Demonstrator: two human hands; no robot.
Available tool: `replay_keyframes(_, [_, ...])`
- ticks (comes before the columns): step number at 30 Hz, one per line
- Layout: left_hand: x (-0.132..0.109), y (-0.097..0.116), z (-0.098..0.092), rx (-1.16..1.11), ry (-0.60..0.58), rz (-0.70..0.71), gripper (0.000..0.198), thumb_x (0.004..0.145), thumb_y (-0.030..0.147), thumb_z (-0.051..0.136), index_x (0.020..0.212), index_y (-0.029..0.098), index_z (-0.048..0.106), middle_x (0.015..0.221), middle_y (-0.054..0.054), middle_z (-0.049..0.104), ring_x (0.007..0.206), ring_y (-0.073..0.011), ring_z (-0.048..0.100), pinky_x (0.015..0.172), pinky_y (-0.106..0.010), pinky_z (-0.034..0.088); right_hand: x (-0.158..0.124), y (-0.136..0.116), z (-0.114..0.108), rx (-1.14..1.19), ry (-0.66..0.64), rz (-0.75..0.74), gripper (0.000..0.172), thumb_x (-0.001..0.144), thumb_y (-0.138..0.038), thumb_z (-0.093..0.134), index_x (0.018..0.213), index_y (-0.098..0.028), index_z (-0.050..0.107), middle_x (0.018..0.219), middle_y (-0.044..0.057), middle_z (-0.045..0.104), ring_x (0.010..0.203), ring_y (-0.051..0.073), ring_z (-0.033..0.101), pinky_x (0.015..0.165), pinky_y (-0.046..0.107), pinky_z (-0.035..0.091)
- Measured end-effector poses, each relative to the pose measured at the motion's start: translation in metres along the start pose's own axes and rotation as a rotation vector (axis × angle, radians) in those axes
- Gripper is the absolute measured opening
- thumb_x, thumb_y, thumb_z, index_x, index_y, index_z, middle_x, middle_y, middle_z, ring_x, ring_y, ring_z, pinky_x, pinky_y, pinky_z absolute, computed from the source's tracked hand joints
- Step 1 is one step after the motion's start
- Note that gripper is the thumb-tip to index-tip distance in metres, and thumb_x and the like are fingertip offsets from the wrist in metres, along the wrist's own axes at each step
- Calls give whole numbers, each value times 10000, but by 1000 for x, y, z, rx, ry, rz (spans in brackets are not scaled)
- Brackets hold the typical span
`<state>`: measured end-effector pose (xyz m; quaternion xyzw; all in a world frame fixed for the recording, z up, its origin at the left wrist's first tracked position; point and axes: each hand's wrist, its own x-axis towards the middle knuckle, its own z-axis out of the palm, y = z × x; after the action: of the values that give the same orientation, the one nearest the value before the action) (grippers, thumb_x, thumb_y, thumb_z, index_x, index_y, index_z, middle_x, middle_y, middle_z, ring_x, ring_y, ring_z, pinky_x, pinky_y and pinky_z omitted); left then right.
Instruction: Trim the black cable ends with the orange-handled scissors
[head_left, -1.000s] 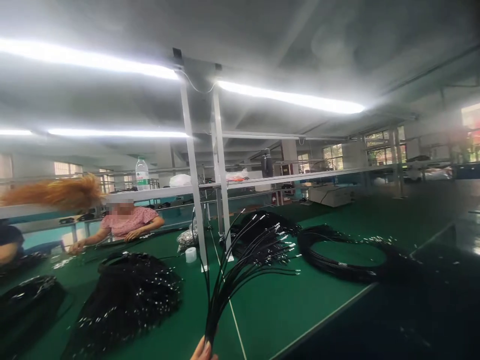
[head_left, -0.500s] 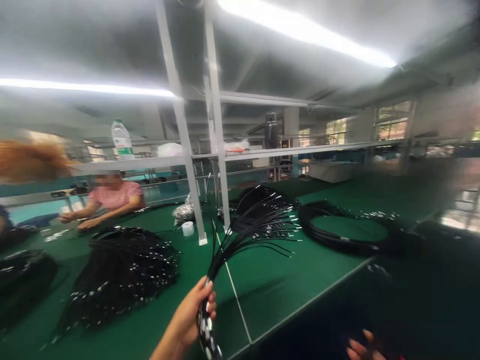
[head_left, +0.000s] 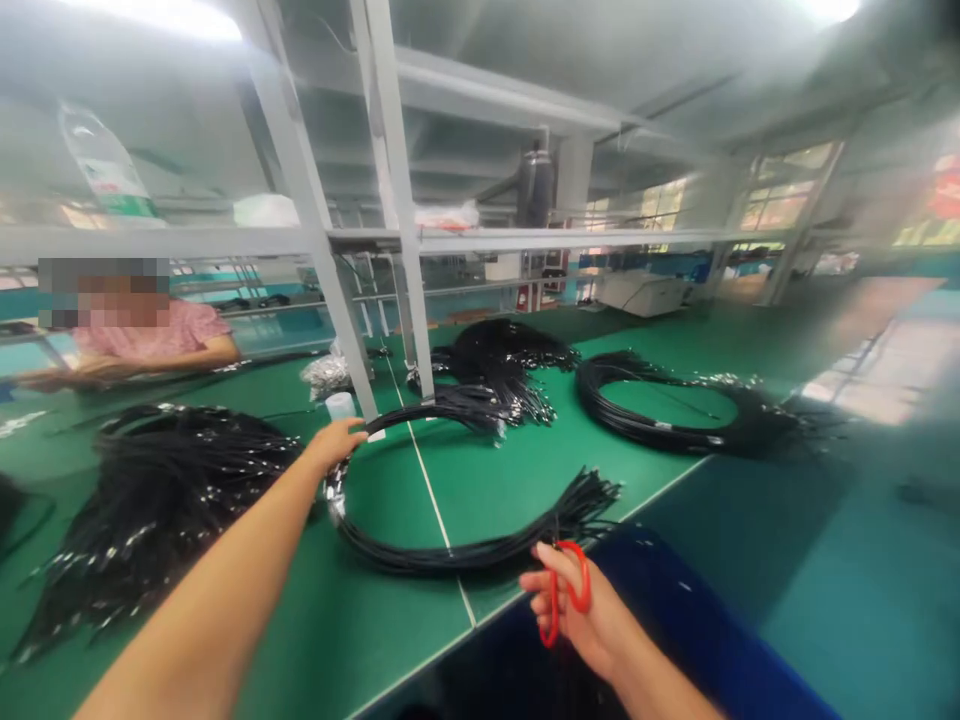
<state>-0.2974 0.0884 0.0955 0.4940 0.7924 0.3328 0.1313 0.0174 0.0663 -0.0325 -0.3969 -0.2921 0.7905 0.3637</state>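
A long bundle of thin black cables [head_left: 450, 548] lies in a curve on the green table [head_left: 517, 470]. My left hand [head_left: 335, 441] is stretched out over the table and closed on the bundle near its far end, where it bends toward the white post. My right hand [head_left: 574, 607] is at the table's near edge, fingers through the red handles of a pair of scissors [head_left: 564, 590]. The scissors sit right at the bundle's near side, where the cables fan out. The blades are hidden among the cables.
A big heap of black cables [head_left: 150, 500] lies at the left. A coiled cable ring [head_left: 675, 415] and another pile [head_left: 502, 365] lie farther back. White shelf posts [head_left: 405, 230] stand mid-table. A person in a pink top [head_left: 150, 335] works across the table. A blue bin [head_left: 675, 620] sits below the edge.
The view dropped toward the table. My left hand carried the bundle from upright down flat onto the table, reaching farther out. My right hand came up into view with the red scissors.
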Motion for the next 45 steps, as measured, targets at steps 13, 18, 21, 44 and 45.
replay_keyframes(13, [-113, 37, 151, 241, -297, 491, 501, 739, 325, 668, 1223, 262, 553, 1164, -89, 589, 1126, -299, 463, 969, -405, 326, -12, 32, -61, 141, 312, -167, 419, 707, -299, 710, 1039, -162, 493, 721, 35, 706, 566, 138, 621, 533, 247, 486])
replay_keyframes(18, [-97, 40, 152, 298, -147, 422, 429, 904, 159, 341, 1278, 287, 506, 1027, -106, 617, 982, -285, 524, 839, -393, 381, 25, -13, -68, 163, 404, -398, 222, 809, -200, 625, 1004, -162, 523, 814, 2, 649, 675, 139, 633, 591, 263, 511])
replay_keyframes(21, [-95, 34, 140, 290, -92, 433, 502, 925, 147, 229, 1399, 263, 348, 1182, -142, 552, 1061, -306, 478, 899, -428, 331, 29, -47, -75, 110, 391, -525, 179, 865, -227, 574, 1026, -149, 564, 918, 23, 625, 697, 138, 617, 594, 287, 524])
replay_keyframes(44, [-116, 34, 146, 380, -384, 272, 195, 758, 424, 596, 804, 235, 584, 815, -34, 677, 797, -243, 625, 626, -287, 379, 54, -3, -42, -28, 564, -282, 268, 879, -287, 553, 1116, -162, 542, 1056, 62, 601, 821, 182, 620, 680, 356, 536])
replay_keyframes(45, [-116, 35, 148, 387, -371, 244, 190, 779, 422, 574, 776, 232, 579, 786, -36, 679, 778, -245, 629, 616, -289, 377, 53, -4, -42, -16, 560, -302, 275, 879, -284, 554, 1126, -165, 538, 1074, 65, 597, 840, 188, 619, 695, 366, 535])
